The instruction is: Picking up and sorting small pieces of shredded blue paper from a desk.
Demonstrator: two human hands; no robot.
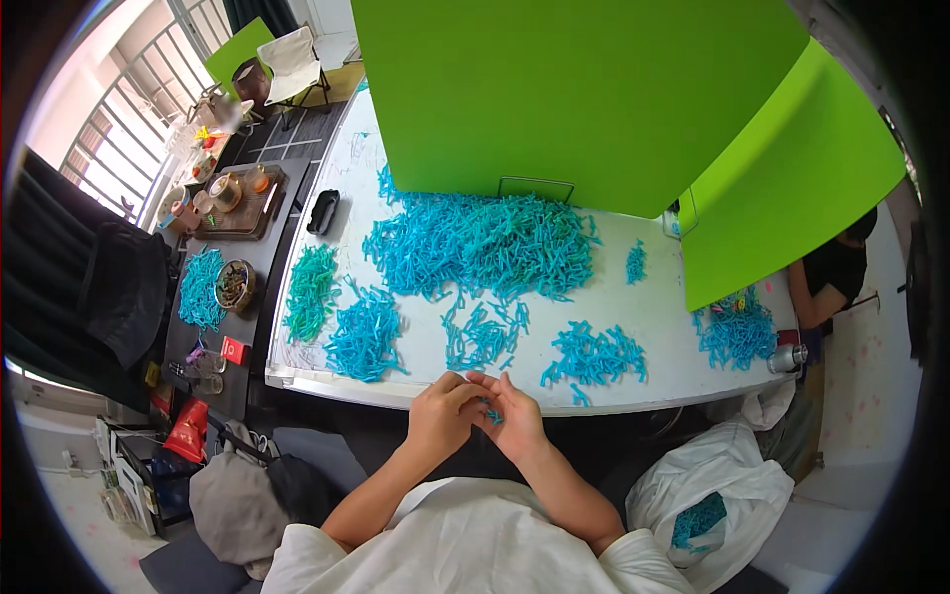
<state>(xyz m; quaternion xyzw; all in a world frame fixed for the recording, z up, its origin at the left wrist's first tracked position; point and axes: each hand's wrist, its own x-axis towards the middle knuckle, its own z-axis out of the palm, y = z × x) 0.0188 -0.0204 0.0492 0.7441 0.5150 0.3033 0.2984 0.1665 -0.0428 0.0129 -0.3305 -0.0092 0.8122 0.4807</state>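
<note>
My left hand [440, 408] and my right hand [517, 420] meet in front of the white table's near edge. A few small blue plastic pieces [492, 417] lie in my cupped right palm. The left fingers are pinched together against the right fingertips; what sits between them is too small to make out. Just beyond my hands is a loose, thin pile of blue pieces [481, 335]. A denser blue pile [364, 337] lies to its left, and another scattered pile [597, 356] to its right.
A large blue and teal heap [485, 243] rests against an upright green panel [574, 99]. Green pieces [312, 291] and a black tray [323, 212] lie at the left. A second person's arm [816, 305] shows behind the right panel. A white bag [727, 485] holds blue pieces.
</note>
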